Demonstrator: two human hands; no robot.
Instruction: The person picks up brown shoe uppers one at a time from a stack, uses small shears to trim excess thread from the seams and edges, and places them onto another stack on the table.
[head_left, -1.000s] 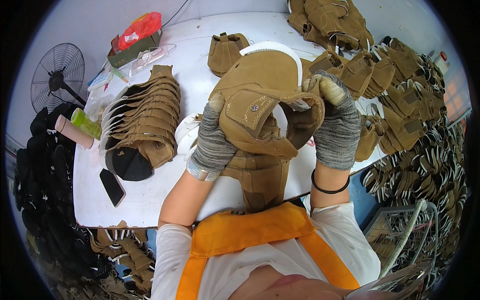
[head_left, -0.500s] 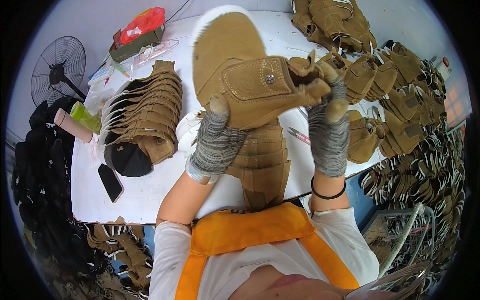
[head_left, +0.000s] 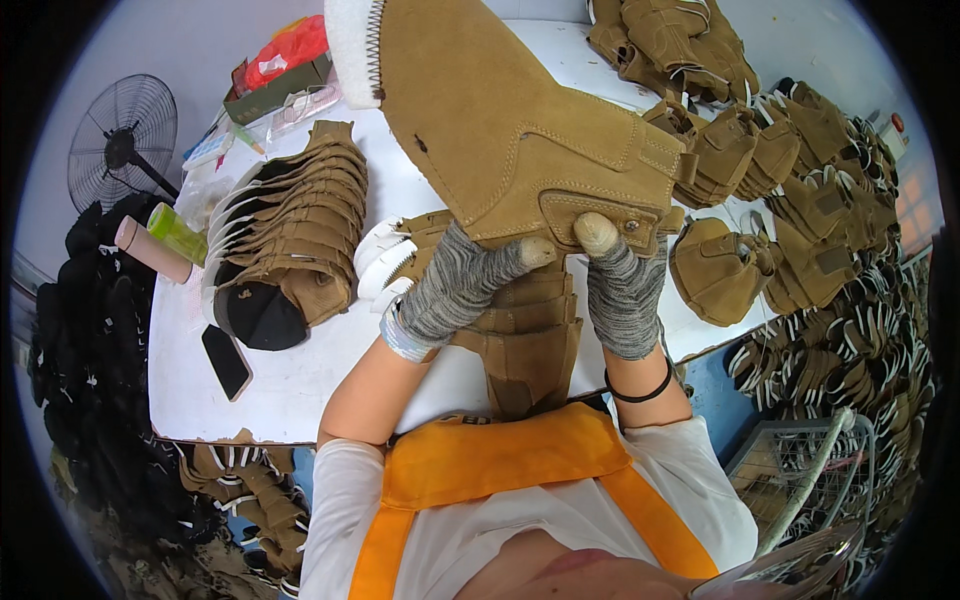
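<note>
Both hands are up in front of the head camera, each in a grey knitted glove with bare fingertips: the left hand point(head_left: 450, 290) and the right hand point(head_left: 622, 290) are closed on the lower edge of a tan suede boot upper point(head_left: 520, 130), thumbs pressed against its stitched strap panel near a small metal stud. That piece hangs in the air above the white counter point(head_left: 290, 385), its white fleece-lined edge point(head_left: 352, 45) tipped away from the person. Because only the bottom rim is pinched, the tall floppy part could fold over or slip free, dropping onto the stack of tan pieces point(head_left: 520, 330) just below and knocking it askew. Bare fingertips on suede may also smudge the nap. At the left, a fanned row of uppers point(head_left: 300, 230) lies near a black phone point(head_left: 227, 362); how firmly the fingers behind the leather grip, I cannot tell.
</note>
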